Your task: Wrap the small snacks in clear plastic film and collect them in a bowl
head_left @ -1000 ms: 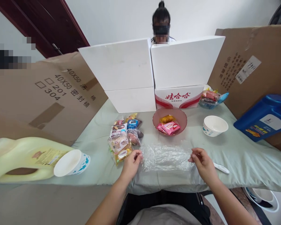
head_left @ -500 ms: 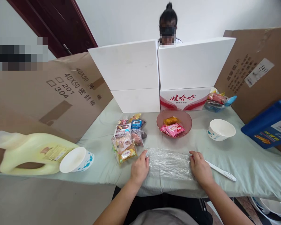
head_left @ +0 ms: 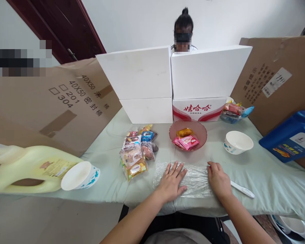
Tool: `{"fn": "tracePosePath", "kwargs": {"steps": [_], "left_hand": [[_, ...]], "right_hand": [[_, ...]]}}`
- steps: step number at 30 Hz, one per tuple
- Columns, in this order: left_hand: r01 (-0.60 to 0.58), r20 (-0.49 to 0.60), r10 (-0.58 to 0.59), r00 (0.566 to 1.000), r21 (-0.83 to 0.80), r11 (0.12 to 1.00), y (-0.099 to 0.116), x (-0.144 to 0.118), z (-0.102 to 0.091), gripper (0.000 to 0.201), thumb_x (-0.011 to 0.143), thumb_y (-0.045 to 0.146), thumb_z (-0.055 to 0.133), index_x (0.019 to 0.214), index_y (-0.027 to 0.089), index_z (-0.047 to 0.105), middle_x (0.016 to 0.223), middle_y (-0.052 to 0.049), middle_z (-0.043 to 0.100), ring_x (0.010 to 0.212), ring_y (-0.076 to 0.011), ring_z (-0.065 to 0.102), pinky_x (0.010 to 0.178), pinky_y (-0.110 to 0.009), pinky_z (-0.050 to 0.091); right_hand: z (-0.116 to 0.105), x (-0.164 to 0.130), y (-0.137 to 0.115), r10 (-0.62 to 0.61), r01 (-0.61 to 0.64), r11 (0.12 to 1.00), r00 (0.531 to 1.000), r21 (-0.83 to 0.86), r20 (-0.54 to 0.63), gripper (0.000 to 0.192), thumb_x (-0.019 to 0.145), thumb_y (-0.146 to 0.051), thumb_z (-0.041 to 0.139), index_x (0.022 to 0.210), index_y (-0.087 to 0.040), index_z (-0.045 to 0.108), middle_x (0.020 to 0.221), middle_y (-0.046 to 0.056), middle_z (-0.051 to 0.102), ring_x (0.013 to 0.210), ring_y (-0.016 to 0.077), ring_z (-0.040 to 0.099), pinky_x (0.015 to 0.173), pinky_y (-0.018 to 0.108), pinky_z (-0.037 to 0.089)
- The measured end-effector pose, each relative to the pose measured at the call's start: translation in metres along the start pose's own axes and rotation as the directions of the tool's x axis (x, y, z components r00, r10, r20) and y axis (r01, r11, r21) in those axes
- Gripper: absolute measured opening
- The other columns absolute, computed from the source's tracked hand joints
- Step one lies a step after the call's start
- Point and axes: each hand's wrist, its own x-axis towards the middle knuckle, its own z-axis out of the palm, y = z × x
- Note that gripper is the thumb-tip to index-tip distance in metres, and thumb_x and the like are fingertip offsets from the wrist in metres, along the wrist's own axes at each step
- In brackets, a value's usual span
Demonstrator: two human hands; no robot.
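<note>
Your left hand (head_left: 172, 181) lies flat, fingers spread, on the sheet of clear plastic wrap (head_left: 193, 178), which is laid out on the near edge of the surface (head_left: 269, 176). Your right hand (head_left: 218, 181) rests palm down, fingers loosely together, on the sheet's right end. Neither hand pinches anything. A white plastic utensil (head_left: 242, 189) lies just beside your right hand.

The brown cardboard (head_left: 53, 101) at the left reads "40X50", "201" and "304" with Chinese characters. The red and white carton (head_left: 199, 109) carries red Chinese lettering. The labels on the yellow jug (head_left: 30, 167) and the blue jug (head_left: 289, 137) are too small to read.

Two white paper bowls stand on the surface: one (head_left: 79, 175) beside the yellow jug, one (head_left: 237, 142) at the right. One pink bowl (head_left: 188, 135) holds three wrapped snacks. A pile of snack packets (head_left: 137, 152) lies to its left.
</note>
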Motion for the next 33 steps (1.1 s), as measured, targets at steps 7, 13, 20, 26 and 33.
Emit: {"fn": "tracePosePath", "kwargs": {"steps": [7, 13, 20, 26, 33], "left_hand": [[0.016, 0.039, -0.015, 0.999, -0.007, 1.000, -0.004, -0.003, 0.007, 0.071, 0.093, 0.055, 0.046, 0.152, 0.027, 0.018, 0.160, -0.006, 0.019, 0.147, -0.0320, 0.008, 0.117, -0.057, 0.010], [0.043, 0.039, -0.044, 0.998, 0.014, 0.999, -0.011, -0.009, 0.002, 0.071, 0.091, 0.058, 0.048, 0.151, 0.027, 0.024, 0.158, -0.006, 0.023, 0.146, -0.0313, 0.014, 0.116, -0.055, 0.017], [0.190, -0.159, -0.184, 0.970, 0.025, 0.981, -0.049, -0.077, -0.012, 0.059, 0.096, 0.044, 0.047, 0.146, 0.018, 0.035, 0.152, -0.014, 0.035, 0.143, -0.0332, 0.025, 0.110, -0.054, 0.032], [0.034, -0.139, -0.049, 0.989, -0.112, 0.993, -0.041, -0.112, -0.029, 0.044, 0.085, 0.025, 0.060, 0.128, 0.021, 0.053, 0.131, -0.012, 0.057, 0.129, -0.0299, 0.047, 0.105, -0.048, 0.045], [0.037, -0.094, -0.055, 0.994, -0.193, 0.981, -0.030, -0.114, -0.038, 0.027, 0.080, 0.014, 0.062, 0.106, 0.022, 0.061, 0.114, -0.008, 0.064, 0.114, -0.0259, 0.057, 0.096, -0.043, 0.051]], "right_hand": [[-0.021, 0.002, -0.022, -0.367, 0.364, 0.930, 0.929, 0.060, 0.047, 0.035, 0.096, -0.038, 0.044, 0.118, -0.018, 0.061, 0.121, 0.012, 0.063, 0.117, 0.0268, 0.053, 0.101, 0.043, 0.037], [0.006, -0.019, -0.036, -0.445, 0.442, 0.893, 0.837, 0.085, 0.320, 0.079, 0.088, -0.068, 0.039, 0.148, -0.017, 0.033, 0.153, 0.011, 0.035, 0.142, 0.0316, 0.025, 0.112, 0.053, 0.018], [-0.023, -0.051, 0.020, -0.401, 0.403, 0.914, 0.889, 0.037, 0.221, 0.084, 0.086, -0.062, 0.049, 0.151, -0.016, 0.024, 0.154, 0.012, 0.032, 0.144, 0.0311, 0.019, 0.114, 0.052, 0.016], [-0.052, -0.075, 0.035, -0.528, 0.491, 0.847, 0.824, 0.205, 0.206, 0.046, 0.089, -0.041, 0.057, 0.132, -0.026, 0.053, 0.132, 0.006, 0.058, 0.128, 0.0244, 0.047, 0.105, 0.040, 0.036], [-0.072, -0.078, 0.025, -0.471, 0.352, 0.843, 0.847, 0.406, 0.244, 0.016, 0.093, -0.020, 0.047, 0.089, -0.025, 0.062, 0.090, 0.004, 0.064, 0.091, 0.0191, 0.061, 0.080, 0.035, 0.050]]}}
